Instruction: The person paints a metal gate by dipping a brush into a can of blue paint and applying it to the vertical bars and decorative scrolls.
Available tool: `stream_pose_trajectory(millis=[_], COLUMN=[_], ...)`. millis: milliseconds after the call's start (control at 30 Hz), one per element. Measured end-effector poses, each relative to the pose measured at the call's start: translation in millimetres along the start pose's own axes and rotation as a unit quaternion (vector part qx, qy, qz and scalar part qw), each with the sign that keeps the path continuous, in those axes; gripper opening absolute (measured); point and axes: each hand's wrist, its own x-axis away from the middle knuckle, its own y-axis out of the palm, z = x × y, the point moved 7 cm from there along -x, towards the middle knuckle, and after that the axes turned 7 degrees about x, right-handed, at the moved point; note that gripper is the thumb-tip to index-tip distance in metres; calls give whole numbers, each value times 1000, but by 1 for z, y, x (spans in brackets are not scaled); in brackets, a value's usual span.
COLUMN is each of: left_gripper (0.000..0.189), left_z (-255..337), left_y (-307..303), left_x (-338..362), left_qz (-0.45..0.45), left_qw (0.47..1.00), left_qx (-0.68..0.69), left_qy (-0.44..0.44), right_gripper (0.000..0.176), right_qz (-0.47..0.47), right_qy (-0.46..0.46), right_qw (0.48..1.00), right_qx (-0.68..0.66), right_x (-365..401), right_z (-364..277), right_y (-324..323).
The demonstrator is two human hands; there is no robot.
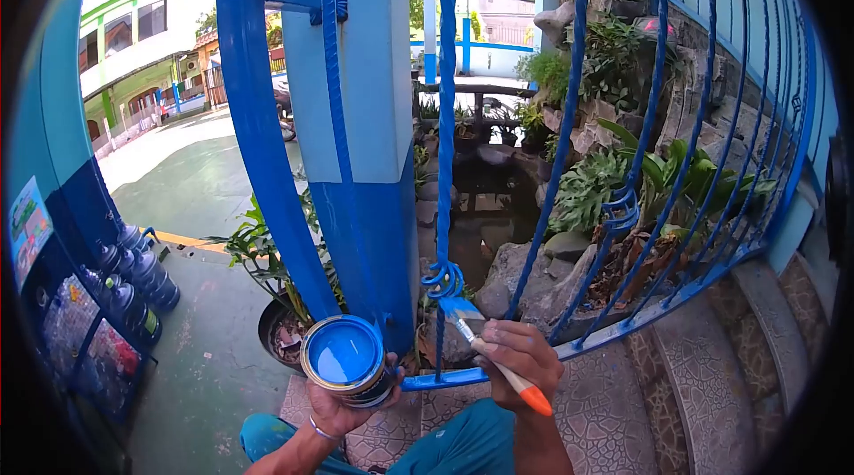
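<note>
While left hand [342, 404] grips open paint can [345, 359] from below, right hand [520, 359] pinches brush [494, 355], fingers closed round handle, bristles against blue railing [442, 284] just above fingertips

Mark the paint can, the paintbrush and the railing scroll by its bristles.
paint can [345, 356]: head view, on the blue paint inside the rim.
paintbrush [461, 309]: head view, on the blue-coated bristles.
railing scroll [442, 280]: head view, on the curl at the twisted bar's lower end.
</note>
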Motion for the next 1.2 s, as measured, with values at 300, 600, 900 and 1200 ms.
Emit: stream_pose_trajectory(millis=[300, 600, 900, 1200], left_gripper=[77, 88, 70, 69], left_z=[2, -1, 1, -1], left_y=[9, -14, -29, -41], left_x=[-10, -18, -14, -16], left_qz=[-37, -58, -22, -33], left_qw=[998, 997, 999, 998], left_qx=[4, -6, 2, 27], left_qy=[-51, -56, -37, -49], right_gripper=[27, 33, 25, 23], right_qz=[-56, -68, -358, -282], right_qy=[6, 332, 252, 296], right_qw=[998, 923, 897, 909], right_qx=[-7, -183, -61, -78], right_x=[-7, -74, -79, -68], right_z=[-15, -29, -37, -26], right_y=[5, 33, 136, 121])
